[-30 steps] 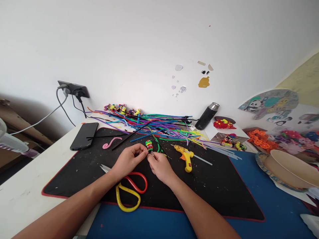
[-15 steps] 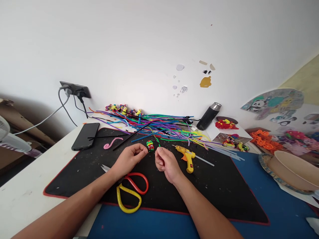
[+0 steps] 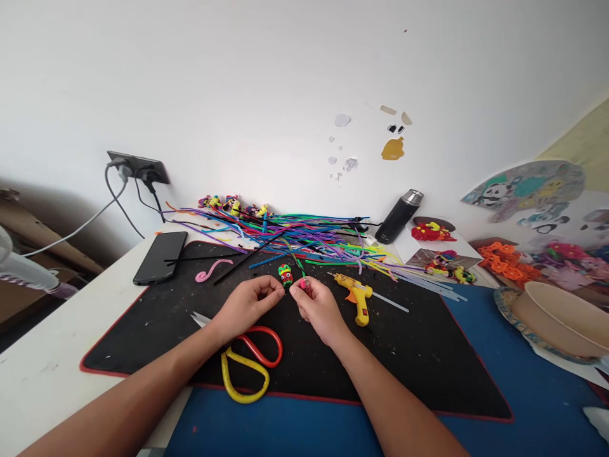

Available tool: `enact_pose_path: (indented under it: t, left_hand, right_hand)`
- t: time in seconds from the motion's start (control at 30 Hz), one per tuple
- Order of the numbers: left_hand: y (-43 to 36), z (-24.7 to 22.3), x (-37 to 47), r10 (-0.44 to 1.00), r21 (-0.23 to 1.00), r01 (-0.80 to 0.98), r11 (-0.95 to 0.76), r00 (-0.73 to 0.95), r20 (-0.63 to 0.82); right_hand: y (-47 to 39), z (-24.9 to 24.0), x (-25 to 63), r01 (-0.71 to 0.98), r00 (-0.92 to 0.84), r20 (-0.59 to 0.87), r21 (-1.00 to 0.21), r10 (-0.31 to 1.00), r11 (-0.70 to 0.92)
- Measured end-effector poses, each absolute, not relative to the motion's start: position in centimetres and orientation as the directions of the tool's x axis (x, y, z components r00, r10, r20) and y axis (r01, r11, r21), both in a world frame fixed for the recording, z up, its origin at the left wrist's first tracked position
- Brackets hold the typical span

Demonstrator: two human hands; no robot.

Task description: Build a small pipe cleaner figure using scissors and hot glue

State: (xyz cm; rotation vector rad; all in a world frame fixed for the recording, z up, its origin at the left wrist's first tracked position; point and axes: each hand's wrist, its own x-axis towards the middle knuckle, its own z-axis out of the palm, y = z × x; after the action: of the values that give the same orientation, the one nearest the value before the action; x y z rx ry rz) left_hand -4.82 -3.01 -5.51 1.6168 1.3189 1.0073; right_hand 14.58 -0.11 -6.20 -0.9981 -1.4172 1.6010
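My left hand [image 3: 254, 303] is closed in a pinch, its thumb and fingertips at the lower edge of a small red and green figure [image 3: 285, 275] with googly eyes. Close by on the right, my right hand [image 3: 320, 310] is closed, with a small pink thing [image 3: 305, 284] showing between its fingers; its kind is unclear. A green pipe cleaner [image 3: 300, 264] runs up from just above those fingers. Scissors [image 3: 245, 377] with one red and one yellow handle lie below my left wrist. A yellow hot glue gun [image 3: 356, 297] with a glue stick rests right of my right hand.
Many coloured pipe cleaners [image 3: 304, 235] lie along the wall. A phone [image 3: 160, 258] and a pink curled pipe cleaner [image 3: 212, 269] are at left on or by the black mat [image 3: 404, 368]. A black flask [image 3: 399, 217] leans at the back; a bowl [image 3: 566, 317] stands right.
My right hand has turned slightly, and a pink thing now shows in its fingers. The figure has turned a little by my left fingertips. The view has shifted slightly.
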Motion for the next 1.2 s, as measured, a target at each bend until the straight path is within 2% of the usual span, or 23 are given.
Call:
enact_pose_path:
  t: [0.13,0.3,0.47,1.03,1.2]
  left_hand:
    - [-3.1,-5.1,-4.6,0.987,0.934,0.334,-0.124,0.138,0.081]
    - [-3.0,-5.0,-4.7,0.988,0.971,0.236,-0.048,0.154,0.012]
    - [-2.7,-5.4,-4.8,0.984,0.982,0.185,-0.04,0.18,0.006]
    - [-2.8,-4.8,-4.6,0.988,0.998,-0.04,0.057,0.144,-0.05]
    - [-2.7,-4.9,-4.8,0.988,0.997,-0.039,0.065,0.146,-0.059]
  right_hand:
    - [-0.1,-6.5,14.6,-0.008,-0.395,-0.071,-0.997,0.916,-0.081]
    - [-0.2,-6.0,14.5,-0.107,-0.41,-0.12,-0.978,0.904,-0.178]
    - [-0.4,-5.4,14.4,-0.173,-0.4,-0.165,-0.953,0.902,-0.251]
    - [-0.6,-5.4,14.4,-0.165,-0.465,-0.197,-0.939,0.863,-0.303]
    - [-0.4,-5.5,14.5,-0.177,-0.433,-0.197,-0.938,0.879,-0.298]
